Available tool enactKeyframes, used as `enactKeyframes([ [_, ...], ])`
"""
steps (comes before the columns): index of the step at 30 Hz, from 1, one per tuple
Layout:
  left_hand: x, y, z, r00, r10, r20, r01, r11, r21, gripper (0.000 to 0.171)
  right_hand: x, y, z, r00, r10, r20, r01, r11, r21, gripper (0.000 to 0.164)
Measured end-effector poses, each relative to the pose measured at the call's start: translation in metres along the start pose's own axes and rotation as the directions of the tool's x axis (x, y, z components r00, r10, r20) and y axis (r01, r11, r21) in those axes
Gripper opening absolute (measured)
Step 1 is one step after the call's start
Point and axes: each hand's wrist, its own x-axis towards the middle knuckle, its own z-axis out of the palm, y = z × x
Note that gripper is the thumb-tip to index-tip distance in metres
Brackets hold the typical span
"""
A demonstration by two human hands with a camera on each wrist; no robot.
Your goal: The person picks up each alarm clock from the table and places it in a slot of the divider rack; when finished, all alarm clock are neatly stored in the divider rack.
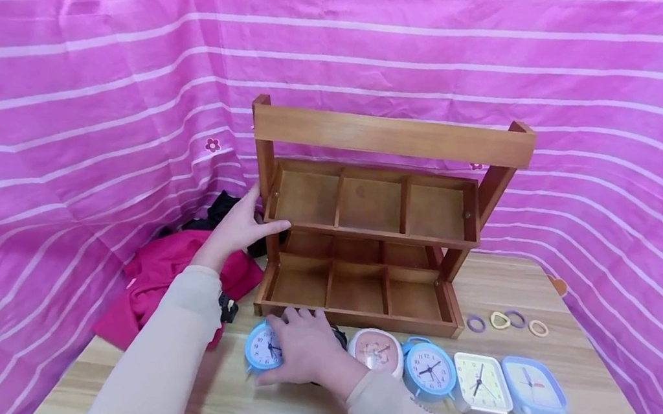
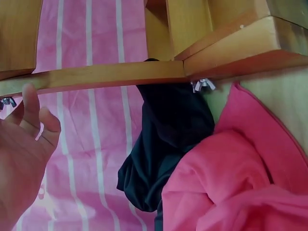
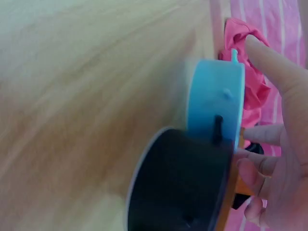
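A brown two-tier wooden rack point(image 1: 392, 129) with divided trays stands on the table. My left hand point(image 1: 242, 224) rests against its left post, thumb extended toward the upper tray's front edge; in the left wrist view a fingertip touches the wooden post point(image 2: 110, 76). My right hand point(image 1: 310, 348), fingers spread, is at a round blue alarm clock point(image 1: 261, 348) at the left end of a row of clocks. In the right wrist view fingers lie close beside the blue clock; whether they press it is unclear. A black clock point(image 3: 178, 183) beside it is mostly hidden by the hand in the head view.
Rightward stand a pink-faced clock point(image 1: 376, 351), another blue alarm clock point(image 1: 430, 369), a cream square clock point(image 1: 482, 383) and a light-blue clock point(image 1: 534, 387). Several rings, including a purple ring point(image 1: 476, 323), lie behind them. Red cloth point(image 1: 161, 266) and black cloth point(image 2: 171, 120) lie left of the rack.
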Motion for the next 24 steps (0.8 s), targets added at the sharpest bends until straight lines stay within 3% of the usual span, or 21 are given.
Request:
enactKeyframes([
  [9, 0.001, -0.001, 0.003, 1.0, -0.002, -0.014, 0.001, 1.0, -0.031, 0.09, 0.006, -0.002, 0.013, 0.997, 0.072, -0.038, -0.071, 0.997, 0.026, 0.103],
  [15, -0.001, -0.005, 0.003, 1.0, 0.016, 0.0, -0.016, 0.999, -0.052, 0.091, 0.006, -0.001, 0.015, 0.996, 0.069, -0.055, -0.064, 0.995, 0.08, 0.095],
  [24, 0.0, -0.007, 0.006, 1.0, -0.024, 0.009, 0.025, 0.992, -0.122, 0.094, 0.01, 0.005, 0.02, 0.995, 0.072, -0.075, -0.061, 0.988, 0.145, 0.095],
])
